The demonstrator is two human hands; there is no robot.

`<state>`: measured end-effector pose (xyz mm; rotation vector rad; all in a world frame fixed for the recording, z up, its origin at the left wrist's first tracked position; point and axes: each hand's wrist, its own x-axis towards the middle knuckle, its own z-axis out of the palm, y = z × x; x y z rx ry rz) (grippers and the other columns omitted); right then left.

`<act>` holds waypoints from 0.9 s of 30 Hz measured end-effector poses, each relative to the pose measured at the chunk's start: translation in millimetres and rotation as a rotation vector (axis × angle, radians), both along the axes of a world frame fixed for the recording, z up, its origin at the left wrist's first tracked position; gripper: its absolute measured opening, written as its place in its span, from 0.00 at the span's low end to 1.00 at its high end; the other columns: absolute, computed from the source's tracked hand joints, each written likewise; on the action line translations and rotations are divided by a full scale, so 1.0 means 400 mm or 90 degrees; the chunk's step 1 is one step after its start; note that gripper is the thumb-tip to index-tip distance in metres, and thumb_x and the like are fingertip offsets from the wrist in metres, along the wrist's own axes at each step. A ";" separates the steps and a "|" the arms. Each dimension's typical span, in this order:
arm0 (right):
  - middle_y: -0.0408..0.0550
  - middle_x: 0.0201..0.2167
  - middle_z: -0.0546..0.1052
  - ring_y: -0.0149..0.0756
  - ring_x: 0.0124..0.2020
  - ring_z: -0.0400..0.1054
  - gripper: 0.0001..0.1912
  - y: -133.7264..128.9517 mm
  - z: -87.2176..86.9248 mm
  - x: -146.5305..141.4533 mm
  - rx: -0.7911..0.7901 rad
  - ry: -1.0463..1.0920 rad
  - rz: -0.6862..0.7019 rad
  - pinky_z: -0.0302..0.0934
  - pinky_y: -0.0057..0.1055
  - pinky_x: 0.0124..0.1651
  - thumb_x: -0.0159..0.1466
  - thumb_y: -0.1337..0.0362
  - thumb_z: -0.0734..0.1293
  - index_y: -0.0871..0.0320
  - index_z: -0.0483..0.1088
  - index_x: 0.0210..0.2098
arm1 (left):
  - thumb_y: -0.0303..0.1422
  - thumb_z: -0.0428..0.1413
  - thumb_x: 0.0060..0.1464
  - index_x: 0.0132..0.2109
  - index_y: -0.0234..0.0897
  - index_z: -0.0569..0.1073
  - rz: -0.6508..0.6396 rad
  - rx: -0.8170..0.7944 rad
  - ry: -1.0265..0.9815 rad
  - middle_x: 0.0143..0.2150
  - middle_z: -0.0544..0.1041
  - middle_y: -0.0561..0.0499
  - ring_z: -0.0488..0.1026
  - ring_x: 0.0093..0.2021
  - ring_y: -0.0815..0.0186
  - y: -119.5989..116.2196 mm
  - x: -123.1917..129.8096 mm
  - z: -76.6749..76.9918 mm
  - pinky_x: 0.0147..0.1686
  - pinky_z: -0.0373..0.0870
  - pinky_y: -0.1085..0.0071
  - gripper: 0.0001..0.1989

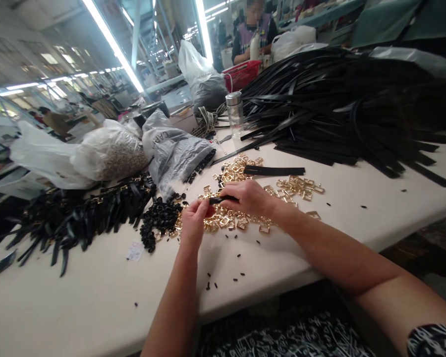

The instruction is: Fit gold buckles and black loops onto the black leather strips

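Note:
A short black strap [216, 200] stretches between my two hands, just above a heap of gold-coloured rectangular buckles [241, 224]. The fingers of my left hand [194, 218] pinch its left end. My right hand [250, 198] is closed over the other end, and its fingers hide part of the strap. Left of my left hand lies a pile of small black rings [159, 218]. Beyond my right hand, a few flat black strips [274, 170] rest on the buckles and the table.
Long black straps [319, 109] are heaped at the back right. A glass bottle [235, 115] stands near a grey plastic bag [173, 148]. Finished-looking black straps with gold parts [92, 213] lie at left. Tiny black bits dot the table [96, 307]. A person [250, 37] sits opposite.

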<state>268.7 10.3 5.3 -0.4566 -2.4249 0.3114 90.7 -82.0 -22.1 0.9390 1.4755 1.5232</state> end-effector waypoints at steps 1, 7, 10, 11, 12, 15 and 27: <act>0.45 0.32 0.75 0.29 0.29 0.64 0.13 -0.003 -0.002 -0.002 -0.003 0.012 -0.003 0.51 0.27 0.31 0.65 0.56 0.63 0.59 0.73 0.39 | 0.46 0.63 0.46 0.29 0.34 0.76 0.000 -0.001 -0.025 0.24 0.76 0.52 0.71 0.23 0.70 0.002 0.004 -0.001 0.29 0.70 0.73 0.17; 0.44 0.33 0.76 0.28 0.30 0.67 0.11 -0.013 -0.008 -0.009 0.023 0.032 -0.018 0.52 0.26 0.30 0.66 0.58 0.64 0.57 0.74 0.41 | 0.45 0.64 0.45 0.30 0.34 0.77 -0.001 0.008 -0.052 0.25 0.77 0.50 0.73 0.25 0.70 -0.002 0.023 0.001 0.30 0.71 0.72 0.17; 0.44 0.33 0.76 0.27 0.29 0.65 0.11 -0.018 -0.011 -0.015 0.059 0.018 -0.029 0.51 0.27 0.29 0.66 0.59 0.63 0.58 0.74 0.40 | 0.44 0.64 0.45 0.30 0.34 0.77 0.002 0.016 -0.072 0.25 0.77 0.51 0.73 0.25 0.71 -0.002 0.029 0.001 0.30 0.70 0.73 0.16; 0.44 0.32 0.75 0.28 0.28 0.65 0.11 -0.020 -0.013 -0.017 0.068 0.011 -0.037 0.50 0.27 0.28 0.66 0.59 0.63 0.58 0.74 0.39 | 0.44 0.64 0.45 0.30 0.34 0.77 0.004 0.017 -0.078 0.24 0.77 0.51 0.72 0.24 0.71 -0.002 0.032 0.001 0.30 0.70 0.73 0.16; 0.45 0.31 0.75 0.28 0.27 0.64 0.11 -0.022 -0.014 -0.019 0.076 0.002 -0.045 0.48 0.28 0.28 0.65 0.60 0.63 0.59 0.74 0.37 | 0.44 0.64 0.44 0.30 0.34 0.77 0.006 0.018 -0.082 0.24 0.77 0.51 0.72 0.24 0.71 -0.002 0.036 0.001 0.30 0.70 0.73 0.16; 0.44 0.28 0.74 0.28 0.26 0.62 0.11 -0.023 -0.015 -0.022 0.094 -0.024 -0.053 0.46 0.29 0.27 0.65 0.61 0.62 0.60 0.73 0.32 | 0.45 0.64 0.44 0.30 0.34 0.78 0.003 0.021 -0.072 0.25 0.77 0.50 0.73 0.25 0.70 -0.001 0.043 -0.001 0.31 0.70 0.72 0.17; 0.45 0.27 0.72 0.29 0.26 0.58 0.11 0.025 -0.016 -0.005 0.061 -0.018 -0.100 0.44 0.30 0.29 0.65 0.63 0.60 0.60 0.70 0.30 | 0.39 0.57 0.50 0.36 0.39 0.80 0.069 -0.153 0.649 0.31 0.80 0.48 0.74 0.32 0.62 0.026 -0.244 0.107 0.36 0.65 0.68 0.11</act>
